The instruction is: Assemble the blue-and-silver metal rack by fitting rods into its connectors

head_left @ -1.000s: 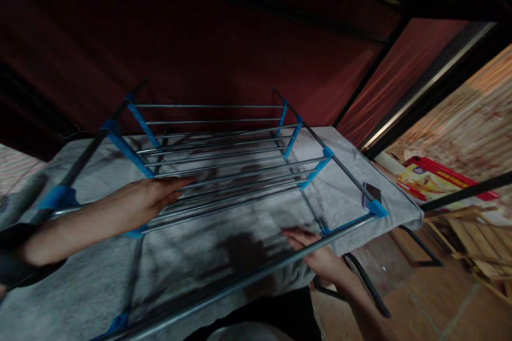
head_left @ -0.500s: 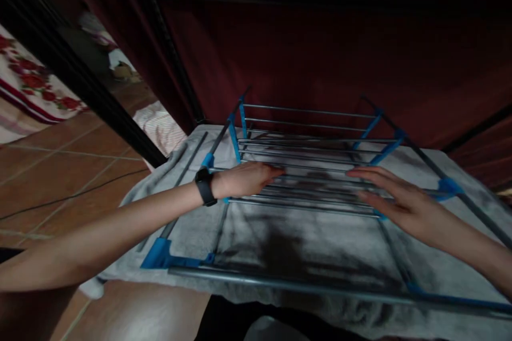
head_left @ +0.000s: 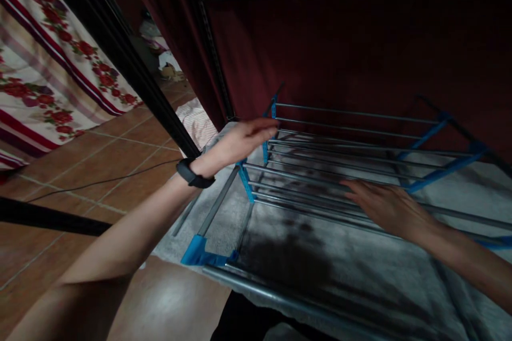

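A metal rack with grey rods and blue plastic joints lies on a grey cloth spread over a table. My left hand, with a black watch on its wrist, hovers open over the rack's left end near a blue joint, fingers stretched toward the rods. My right hand lies flat and open on the rods near the rack's middle.
A dark red curtain hangs right behind the rack. A black pole slants at the left. Brown floor tiles with a thin cable lie to the left, and a flowered cloth hangs at far left.
The view has swung to the left. My left hand rose off the rods toward the rack's left end. My right hand came up from the front rail and settled flat on the rods.
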Demonstrator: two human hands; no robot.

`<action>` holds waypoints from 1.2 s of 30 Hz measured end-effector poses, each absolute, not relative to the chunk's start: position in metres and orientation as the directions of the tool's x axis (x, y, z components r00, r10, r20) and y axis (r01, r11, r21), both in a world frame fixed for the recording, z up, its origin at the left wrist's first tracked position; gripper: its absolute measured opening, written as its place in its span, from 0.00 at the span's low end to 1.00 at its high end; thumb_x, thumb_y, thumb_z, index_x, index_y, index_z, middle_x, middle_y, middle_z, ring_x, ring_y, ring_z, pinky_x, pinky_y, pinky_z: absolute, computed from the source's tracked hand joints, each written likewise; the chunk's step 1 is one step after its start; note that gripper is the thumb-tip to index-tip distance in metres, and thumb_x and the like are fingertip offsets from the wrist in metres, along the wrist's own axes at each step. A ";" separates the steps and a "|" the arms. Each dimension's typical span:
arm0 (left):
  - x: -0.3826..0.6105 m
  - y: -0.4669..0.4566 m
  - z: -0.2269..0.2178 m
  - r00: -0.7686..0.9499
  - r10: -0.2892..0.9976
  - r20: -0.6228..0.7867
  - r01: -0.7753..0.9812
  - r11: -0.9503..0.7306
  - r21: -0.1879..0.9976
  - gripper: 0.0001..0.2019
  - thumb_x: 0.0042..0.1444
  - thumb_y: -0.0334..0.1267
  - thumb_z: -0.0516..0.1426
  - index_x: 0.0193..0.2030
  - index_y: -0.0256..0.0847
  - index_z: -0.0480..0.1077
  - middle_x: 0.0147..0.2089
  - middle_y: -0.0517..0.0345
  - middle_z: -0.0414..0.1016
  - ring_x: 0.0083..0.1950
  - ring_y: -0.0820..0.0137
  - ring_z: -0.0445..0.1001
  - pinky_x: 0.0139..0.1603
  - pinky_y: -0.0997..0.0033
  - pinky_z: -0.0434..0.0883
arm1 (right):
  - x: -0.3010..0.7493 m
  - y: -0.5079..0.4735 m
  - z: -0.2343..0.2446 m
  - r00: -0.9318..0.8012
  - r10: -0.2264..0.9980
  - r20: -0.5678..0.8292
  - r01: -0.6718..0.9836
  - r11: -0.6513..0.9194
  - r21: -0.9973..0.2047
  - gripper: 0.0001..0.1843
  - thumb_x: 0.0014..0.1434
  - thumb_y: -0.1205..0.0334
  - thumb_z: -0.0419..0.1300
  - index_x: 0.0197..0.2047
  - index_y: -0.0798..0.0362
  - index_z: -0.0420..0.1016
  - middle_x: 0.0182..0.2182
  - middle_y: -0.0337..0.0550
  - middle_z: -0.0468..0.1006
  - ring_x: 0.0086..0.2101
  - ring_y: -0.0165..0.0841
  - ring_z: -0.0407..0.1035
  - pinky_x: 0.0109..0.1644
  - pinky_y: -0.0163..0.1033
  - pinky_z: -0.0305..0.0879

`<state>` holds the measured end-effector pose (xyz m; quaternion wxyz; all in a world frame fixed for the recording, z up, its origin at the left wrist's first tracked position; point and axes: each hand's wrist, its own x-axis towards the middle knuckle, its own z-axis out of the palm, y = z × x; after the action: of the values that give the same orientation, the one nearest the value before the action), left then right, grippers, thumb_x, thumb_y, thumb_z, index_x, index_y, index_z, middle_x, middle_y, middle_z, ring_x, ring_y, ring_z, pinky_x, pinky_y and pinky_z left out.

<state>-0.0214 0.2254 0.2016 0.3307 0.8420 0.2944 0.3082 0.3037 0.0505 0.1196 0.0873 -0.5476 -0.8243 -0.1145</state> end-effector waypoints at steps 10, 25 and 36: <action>-0.057 0.219 0.142 0.307 0.943 -0.128 -0.043 0.148 0.988 0.23 0.57 0.53 0.65 0.52 0.40 0.74 0.48 0.49 0.78 0.42 0.66 0.77 0.41 0.69 0.75 | 0.304 0.053 0.103 -0.444 0.868 0.224 0.893 0.406 0.195 0.17 0.74 0.61 0.46 0.59 0.51 0.69 0.46 0.46 0.82 0.35 0.36 0.78 0.31 0.39 0.66; -0.048 0.209 0.133 0.429 0.887 -0.168 0.029 0.172 0.985 0.21 0.64 0.54 0.54 0.29 0.39 0.75 0.26 0.54 0.73 0.26 0.70 0.69 0.32 0.69 0.67 | 0.302 0.051 0.114 -0.428 0.880 0.206 0.900 0.394 0.187 0.17 0.74 0.60 0.46 0.59 0.51 0.69 0.44 0.44 0.83 0.34 0.36 0.79 0.32 0.39 0.67; -0.048 0.214 0.126 0.422 0.893 -0.156 0.078 0.136 0.988 0.21 0.63 0.56 0.56 0.30 0.41 0.74 0.26 0.56 0.73 0.26 0.69 0.68 0.30 0.68 0.66 | 0.303 0.051 0.116 -0.417 0.894 0.165 0.904 0.390 0.174 0.17 0.74 0.62 0.46 0.60 0.52 0.68 0.42 0.43 0.84 0.33 0.36 0.79 0.31 0.38 0.65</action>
<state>-0.0482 0.2136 0.1261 0.6218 0.5695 0.4261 0.3279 0.3025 0.0508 0.1164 0.0219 -0.5395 -0.8333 -0.1187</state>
